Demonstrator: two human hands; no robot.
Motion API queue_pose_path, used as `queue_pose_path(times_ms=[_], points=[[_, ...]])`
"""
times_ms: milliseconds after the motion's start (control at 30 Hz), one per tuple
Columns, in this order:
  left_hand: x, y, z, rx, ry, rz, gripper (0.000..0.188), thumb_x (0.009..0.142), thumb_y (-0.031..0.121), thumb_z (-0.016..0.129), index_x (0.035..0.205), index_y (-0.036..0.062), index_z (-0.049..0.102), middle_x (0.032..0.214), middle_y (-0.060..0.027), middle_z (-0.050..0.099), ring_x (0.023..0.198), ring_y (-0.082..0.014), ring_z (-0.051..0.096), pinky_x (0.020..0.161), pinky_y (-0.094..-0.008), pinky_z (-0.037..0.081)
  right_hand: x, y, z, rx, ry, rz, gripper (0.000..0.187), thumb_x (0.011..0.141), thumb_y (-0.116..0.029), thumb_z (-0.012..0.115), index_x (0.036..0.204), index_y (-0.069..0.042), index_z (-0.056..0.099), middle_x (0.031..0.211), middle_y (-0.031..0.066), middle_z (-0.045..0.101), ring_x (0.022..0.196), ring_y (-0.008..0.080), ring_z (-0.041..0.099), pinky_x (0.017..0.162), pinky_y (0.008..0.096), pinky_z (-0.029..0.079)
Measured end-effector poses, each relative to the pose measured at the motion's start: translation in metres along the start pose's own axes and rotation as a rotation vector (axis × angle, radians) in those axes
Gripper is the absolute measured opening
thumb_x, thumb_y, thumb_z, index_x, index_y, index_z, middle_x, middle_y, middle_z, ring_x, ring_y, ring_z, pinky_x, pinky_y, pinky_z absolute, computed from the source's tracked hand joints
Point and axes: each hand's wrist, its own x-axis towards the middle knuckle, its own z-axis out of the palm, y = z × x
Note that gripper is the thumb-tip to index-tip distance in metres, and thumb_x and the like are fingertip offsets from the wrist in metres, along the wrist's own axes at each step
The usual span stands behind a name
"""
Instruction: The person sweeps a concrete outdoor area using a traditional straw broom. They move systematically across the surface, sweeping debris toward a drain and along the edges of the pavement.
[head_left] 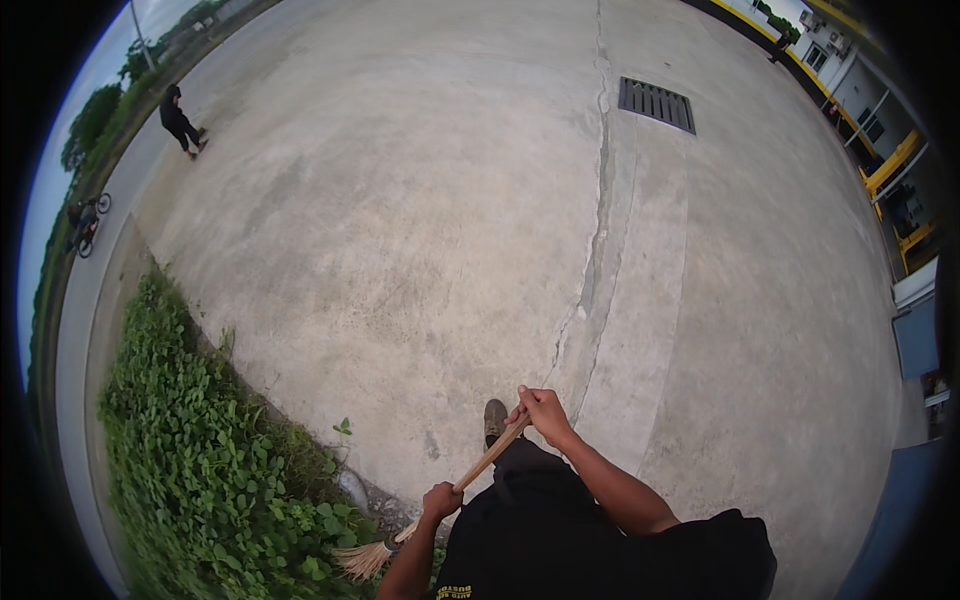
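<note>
Viewing this remotely, I've got both hands on one broom (490, 462), low in my feed, handle slanting from 5 o'clock down to 7. Left hand (442, 500), at 6 o'clock, is wrapped around the lower handle, fingers closed. Right hand (541, 412), at 5 o'clock, is clamped on the top end. Straw bristles (365, 560) fan out at 7 o'clock, over the edge of green plants (210, 440); can't tell if they touch ground. One brown shoe (494, 418) shows at 6 o'clock, just beside the handle. A pale stone (352, 488) sits at 7 o'clock by the leaves, which fill 8 o'clock.

Beyond, I see concrete (420, 230) across the middle, with a long crack (601, 200) running from 5 o'clock up to 1. Metal grate (656, 104) between 1 and 2. Person in dark clothes (177, 120) standing at 10; bike (87, 228) on the road (75, 350) at 9, rider blurry. Building with yellow trim (880, 110) at 2.
</note>
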Motion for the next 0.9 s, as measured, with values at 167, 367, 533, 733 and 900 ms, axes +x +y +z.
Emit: queue_pose_path(times_ms=[167, 367, 533, 733, 900], points=[[-0.002, 0.172, -0.143, -0.114, 0.251, 0.467, 0.031, 0.091, 0.036, 0.068, 0.091, 0.0076, 0.08, 0.087, -0.0241, 0.076, 0.085, -0.0449, 0.074, 0.078, -0.056, 0.059, -0.059, -0.217, -0.103, -0.401, 0.304, -0.335, 0.048, 0.105, -0.031, 0.07, 0.066, -0.003, 0.065, 0.063, 0.0062, 0.069, 0.057, 0.0095, 0.057, 0.06, 0.0295, 0.043], [0.028, 0.319, -0.257, -0.379, 0.44, 0.893, 0.031, 0.101, 0.029, 0.068, 0.085, 0.0017, 0.067, 0.081, -0.0219, 0.07, 0.08, -0.0466, 0.068, 0.071, -0.0554, 0.051, -0.182, -0.348, -0.062, -0.905, 0.781, -0.544, 0.035, 0.096, -0.024, 0.082, 0.082, 0.006, 0.073, 0.062, 0.0062, 0.062, 0.055, 0.0097, 0.045, 0.054, 0.0294, 0.038], [0.147, 0.24, -0.229, -0.495, 0.326, 0.842, 0.029, 0.098, 0.019, 0.069, 0.08, -0.0023, 0.061, 0.077, -0.0251, 0.065, 0.077, -0.0482, 0.063, 0.07, -0.052, 0.049, -0.089, -0.25, 0.031, -1.015, 0.505, -0.629, 0.026, 0.097, -0.021, 0.079, 0.081, 0.0, 0.075, 0.07, 0.0104, 0.06, 0.055, 0.0256, 0.056, 0.055, 0.0387, 0.044], [0.146, -0.033, -0.107, -0.21, -0.009, 0.242, 0.022, 0.09, 0.03, 0.074, 0.094, 0.0084, 0.076, 0.095, -0.0229, 0.075, 0.099, -0.0446, 0.072, 0.086, -0.0544, 0.057, 0.007, -0.084, 0.112, -1.024, 0.01, -0.206, 0.04, 0.098, -0.039, 0.074, 0.089, -0.001, 0.081, 0.083, 0.0208, 0.07, 0.08, 0.0423, 0.069, 0.075, 0.0501, 0.054], [0.122, -0.069, -0.145, 0.155, 0.06, 0.168, 0.026, 0.087, 0.033, 0.072, 0.095, 0.0097, 0.081, 0.097, -0.0205, 0.078, 0.092, -0.0397, 0.077, 0.082, -0.053, 0.062, 0.062, -0.071, 0.091, -1.206, -0.099, -0.059, 0.043, 0.1, -0.04, 0.07, 0.083, -0.001, 0.079, 0.074, 0.0236, 0.07, 0.074, 0.0434, 0.07, 0.072, 0.0512, 0.054]])
